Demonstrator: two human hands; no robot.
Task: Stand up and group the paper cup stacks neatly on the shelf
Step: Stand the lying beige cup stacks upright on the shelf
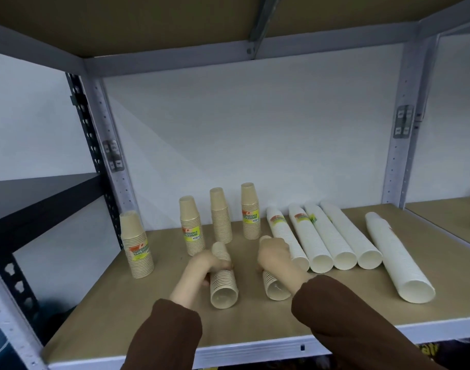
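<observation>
Two tan cup stacks lie on their sides on the shelf board (95,311), mouths toward me. My left hand (204,265) grips the left lying stack (223,287) around its middle. My right hand (275,256) grips the right lying stack (275,287), hiding its far end. Behind them several tan stacks stand upright: one at the left (136,244), then three in a row (191,225), (221,214), (250,210). To the right several long white stacks (321,239) lie side by side, and one more white stack (396,257) lies apart at the far right.
A grey metal upright (108,145) bounds the bay on the left and another (404,124) on the right. A shelf board (175,20) hangs overhead. The white front rail (255,351) edges the shelf. A black rack (41,209) stands to the left.
</observation>
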